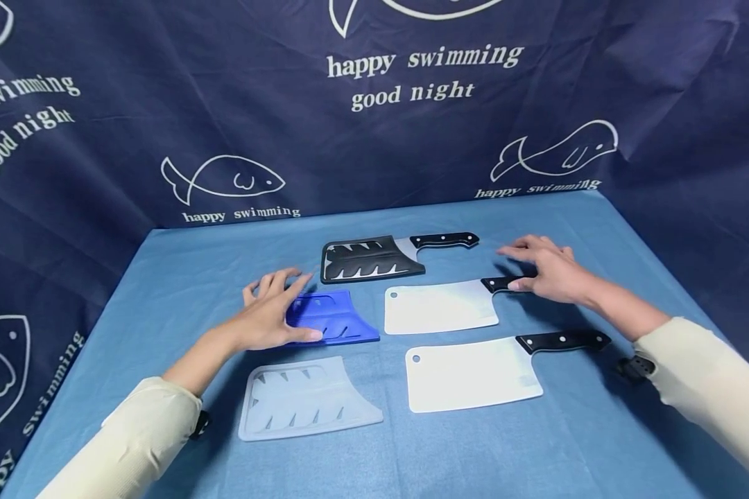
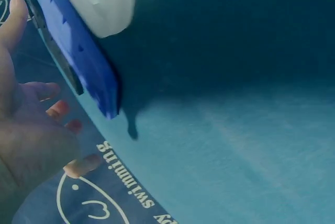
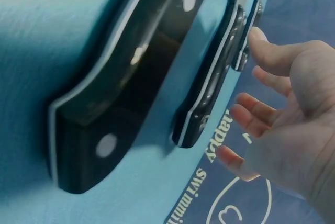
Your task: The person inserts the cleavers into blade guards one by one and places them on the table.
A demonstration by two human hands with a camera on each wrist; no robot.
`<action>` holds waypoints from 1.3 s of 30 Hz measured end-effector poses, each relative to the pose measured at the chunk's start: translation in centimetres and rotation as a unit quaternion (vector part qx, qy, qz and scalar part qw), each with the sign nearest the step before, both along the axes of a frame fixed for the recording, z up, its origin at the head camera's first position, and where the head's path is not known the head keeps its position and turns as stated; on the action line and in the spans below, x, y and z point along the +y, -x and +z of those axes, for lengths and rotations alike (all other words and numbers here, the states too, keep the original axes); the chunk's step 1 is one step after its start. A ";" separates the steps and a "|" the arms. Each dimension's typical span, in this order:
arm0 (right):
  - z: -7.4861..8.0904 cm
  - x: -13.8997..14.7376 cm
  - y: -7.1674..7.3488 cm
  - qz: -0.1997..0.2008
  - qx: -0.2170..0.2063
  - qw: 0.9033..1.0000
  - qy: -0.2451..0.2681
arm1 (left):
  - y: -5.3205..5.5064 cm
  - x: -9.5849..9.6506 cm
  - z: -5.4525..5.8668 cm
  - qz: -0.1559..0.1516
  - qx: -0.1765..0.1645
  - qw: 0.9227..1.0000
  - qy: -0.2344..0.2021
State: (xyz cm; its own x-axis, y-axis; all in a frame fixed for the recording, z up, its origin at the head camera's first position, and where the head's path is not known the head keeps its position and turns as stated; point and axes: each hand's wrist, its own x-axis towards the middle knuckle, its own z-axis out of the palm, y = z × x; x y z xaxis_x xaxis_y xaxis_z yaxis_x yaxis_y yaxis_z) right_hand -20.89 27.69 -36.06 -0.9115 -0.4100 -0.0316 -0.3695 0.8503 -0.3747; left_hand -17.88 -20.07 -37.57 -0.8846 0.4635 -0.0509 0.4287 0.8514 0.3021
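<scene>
My left hand (image 1: pixel 265 315) is poised over the blue cover (image 1: pixel 340 315), its fingers (image 1: pixel 281 278) spread wide and holding nothing; in the head view the thumb (image 1: pixel 312 335) lies across the near part of the cover. My right hand (image 1: pixel 555 274) hangs at the handle (image 1: pixel 498 285) of the middle knife (image 1: pixel 441 307), its fingers (image 1: pixel 521 254) also wide around nothing. I cannot tell whether either thumb actually touches.

The blue cover lies flat on the table (image 1: pixel 181 256), its slanted end facing the bare blade of the middle knife, with a small gap between them. Behind them the back knife (image 1: pixel 443 240) sits in a black cover (image 1: pixel 371 260), so I take that pair as done. In front, the bare near knife (image 1: pixel 474 374) lies to the right of a clear cover (image 1: pixel 312 402), the two apart.

The step in hand, as I judge it, is reaching for the second pair. The next move calls for narrowing my left fingers on the cover's edges and my right fingers around the handle, well clear of the blade, then lining the blade up with the cover before sliding it in.
</scene>
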 end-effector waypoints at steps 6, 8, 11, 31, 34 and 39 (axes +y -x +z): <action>-0.7 0.4 0.1 0.000 -0.007 1.000 -0.012 | -0.8 -0.1 -0.6 0.002 -0.039 0.999 0.009; -0.8 0.5 0.2 0.002 -0.007 1.000 -0.017 | -0.9 0.0 -0.7 0.002 -0.046 0.999 0.011; -1.0 0.6 0.2 0.007 -0.006 1.000 -0.028 | -0.9 0.1 -0.7 0.003 -0.053 0.998 0.014; -2.0 1.1 0.5 0.010 0.007 0.999 -0.036 | -0.3 0.5 -0.4 -0.013 -0.069 0.996 0.047; -2.1 1.2 0.3 0.018 0.007 0.999 -0.026 | -0.4 0.5 -0.4 -0.017 -0.074 0.996 0.049; -2.4 1.2 0.0 0.027 0.023 0.999 -0.004 | -0.4 0.5 -0.3 -0.022 -0.073 0.996 0.051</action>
